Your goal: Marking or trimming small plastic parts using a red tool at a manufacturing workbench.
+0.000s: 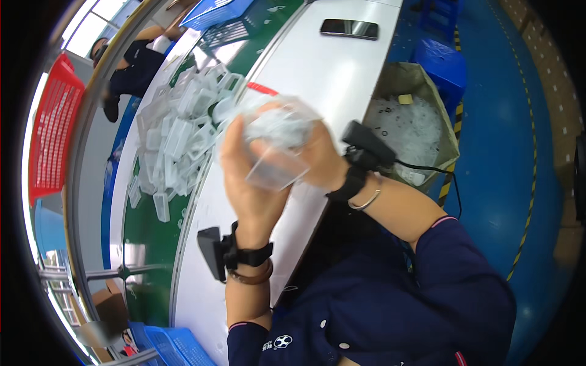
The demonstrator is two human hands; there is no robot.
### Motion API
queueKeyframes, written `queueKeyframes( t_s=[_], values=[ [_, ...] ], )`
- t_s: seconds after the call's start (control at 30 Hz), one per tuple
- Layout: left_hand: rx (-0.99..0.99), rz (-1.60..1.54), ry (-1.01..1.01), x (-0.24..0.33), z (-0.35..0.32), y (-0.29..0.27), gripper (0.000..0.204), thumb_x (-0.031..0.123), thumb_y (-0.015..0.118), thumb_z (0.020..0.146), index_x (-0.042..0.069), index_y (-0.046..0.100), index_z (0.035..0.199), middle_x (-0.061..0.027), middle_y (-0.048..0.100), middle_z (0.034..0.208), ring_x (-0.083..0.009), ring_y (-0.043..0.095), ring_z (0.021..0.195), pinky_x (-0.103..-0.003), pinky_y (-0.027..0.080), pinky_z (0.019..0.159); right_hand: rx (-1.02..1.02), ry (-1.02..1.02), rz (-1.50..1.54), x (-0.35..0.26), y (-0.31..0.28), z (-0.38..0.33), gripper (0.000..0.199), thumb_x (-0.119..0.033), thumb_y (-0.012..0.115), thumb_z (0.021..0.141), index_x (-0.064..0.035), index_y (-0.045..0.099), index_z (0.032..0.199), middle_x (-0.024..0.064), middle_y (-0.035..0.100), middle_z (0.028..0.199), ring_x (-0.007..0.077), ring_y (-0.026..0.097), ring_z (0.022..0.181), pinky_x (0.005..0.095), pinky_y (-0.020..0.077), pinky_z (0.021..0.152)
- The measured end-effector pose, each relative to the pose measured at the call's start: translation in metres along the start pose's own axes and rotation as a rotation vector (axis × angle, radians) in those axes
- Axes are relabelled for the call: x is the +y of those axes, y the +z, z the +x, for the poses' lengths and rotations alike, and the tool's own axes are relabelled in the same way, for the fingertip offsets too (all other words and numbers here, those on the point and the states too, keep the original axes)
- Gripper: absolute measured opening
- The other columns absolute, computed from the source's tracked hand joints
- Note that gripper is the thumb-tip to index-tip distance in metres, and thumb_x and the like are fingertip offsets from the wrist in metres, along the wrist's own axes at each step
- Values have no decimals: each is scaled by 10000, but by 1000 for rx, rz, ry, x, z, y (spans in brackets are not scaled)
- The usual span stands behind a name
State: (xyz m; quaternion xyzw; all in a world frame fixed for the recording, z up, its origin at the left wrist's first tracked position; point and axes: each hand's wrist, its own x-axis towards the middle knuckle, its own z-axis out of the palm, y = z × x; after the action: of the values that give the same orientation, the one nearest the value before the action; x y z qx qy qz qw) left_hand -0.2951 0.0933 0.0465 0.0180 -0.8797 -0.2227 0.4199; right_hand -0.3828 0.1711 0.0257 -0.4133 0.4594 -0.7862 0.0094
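My left hand (243, 174) and my right hand (326, 157) are raised over the white tabletop, fingers curled around a clear plastic box (278, 171). A whitish, crumpled-looking clump of see-through plastic (279, 126) shows between them, blurred by motion; whether it is part of the box I cannot tell. Several fingers are seen only through the plastic. To the left of my hands, a heap of translucent plastic boxes (180, 135) lies on a green belt (149, 244). A red object (262, 89) rests on the table just beyond my fingers.
Farther along the white table (299, 58) lies a dark phone (349, 29). On the right stands a bin (448, 116) of clear plastic scraps, beside a blue stool (441, 64). Baskets, one red (56, 128) and one blue (220, 12), are at left. Another person (131, 70) is across the belt.
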Motion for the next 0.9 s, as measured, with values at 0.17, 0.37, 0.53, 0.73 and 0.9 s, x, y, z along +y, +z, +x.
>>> queueKeyframes(
  t_s=[0.17,0.37,0.53,0.73,0.9],
  values=[
    [-271,-48,245,53,37,130,798,211,761,653,38,334,1305,-242,434,1230,-369,438,1140,-414,382,941,249,48,-259,-27,-160,-10,310,-119,676,750,-7,567,1018,37,605,942,93,562,829,251,465,728],
    [-936,-146,-29,48,39,180,596,250,692,721,116,470,1259,-285,353,1323,-398,430,1176,-414,384,955,361,354,-765,66,-303,-85,458,-259,717,721,-40,563,1092,107,597,1045,209,587,928,304,462,802],
    [-834,-210,145,43,29,166,366,-13,465,819,118,555,1149,-116,581,1147,-284,581,978,-362,470,820,-24,920,-1284,159,-343,-175,621,-324,694,709,-145,468,1258,205,418,1286,371,455,1139,411,401,933],
    [-869,-269,41,52,34,164,435,-9,513,804,155,510,1207,-125,562,1156,-271,610,904,-343,495,763,-26,879,-1675,107,-324,-175,580,-248,663,717,-114,466,1246,230,409,1281,405,395,1178,431,364,959],
    [-622,-75,415,61,27,195,537,109,588,803,195,408,1301,-133,437,1310,-294,604,917,-367,495,763,8,542,-1441,51,-245,-179,413,-159,641,717,-9,537,1088,240,549,1103,381,536,1020,419,463,808]
  ],
)
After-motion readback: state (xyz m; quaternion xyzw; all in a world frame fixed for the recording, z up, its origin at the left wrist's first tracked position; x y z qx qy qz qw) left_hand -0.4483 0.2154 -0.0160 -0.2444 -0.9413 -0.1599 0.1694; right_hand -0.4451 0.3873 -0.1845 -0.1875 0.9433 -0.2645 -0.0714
